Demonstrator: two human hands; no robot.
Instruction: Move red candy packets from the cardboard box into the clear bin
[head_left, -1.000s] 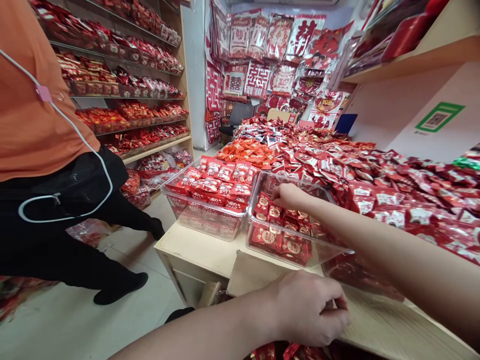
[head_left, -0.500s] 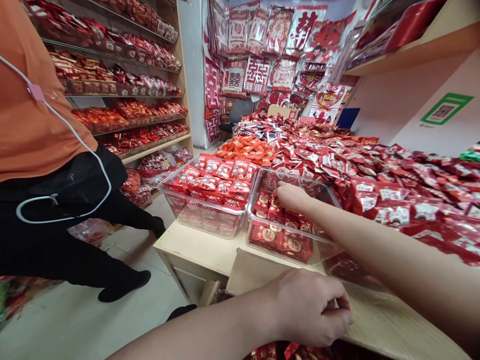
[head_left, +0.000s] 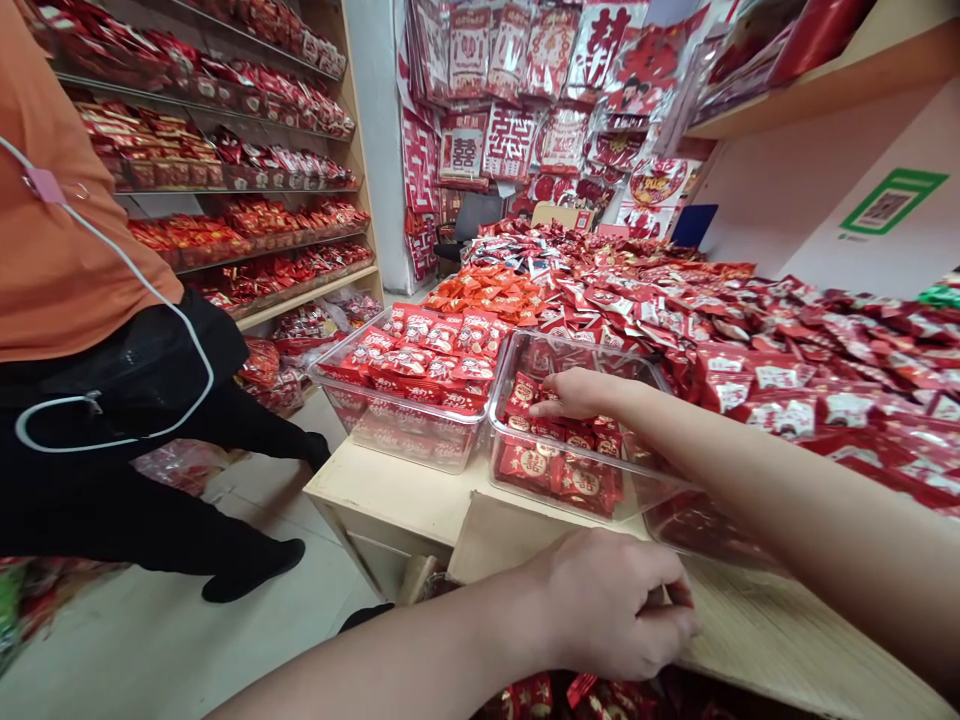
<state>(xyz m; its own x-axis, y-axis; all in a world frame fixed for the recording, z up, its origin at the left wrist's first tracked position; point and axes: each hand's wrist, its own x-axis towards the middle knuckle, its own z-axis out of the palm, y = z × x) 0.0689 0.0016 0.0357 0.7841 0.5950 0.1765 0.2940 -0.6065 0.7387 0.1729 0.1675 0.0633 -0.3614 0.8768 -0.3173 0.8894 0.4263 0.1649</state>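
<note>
My right hand reaches into the right clear plastic tub, over small red candy packets with round gold double-happiness prints. Its fingers stretch out just above the packets, with thumb and fingertips slightly apart; no packet shows between them. My left hand is low in front, over the edge of a cardboard flap. Those fingers are curled closed, and whatever they may hold is hidden. Beneath the left hand, more red packets show at the bottom edge. Beside the right tub stands another tub full of red cartoon-print packets.
Loose red packets heap across the display behind and to the right. A person in an orange top stands at left, near shelves of packets. A wooden shelf juts out at upper right.
My right hand's fingers have loosened from a closed grip on the packets and now stretch out. My left hand stays curled in nearly the same place. The view has shifted slightly.
</note>
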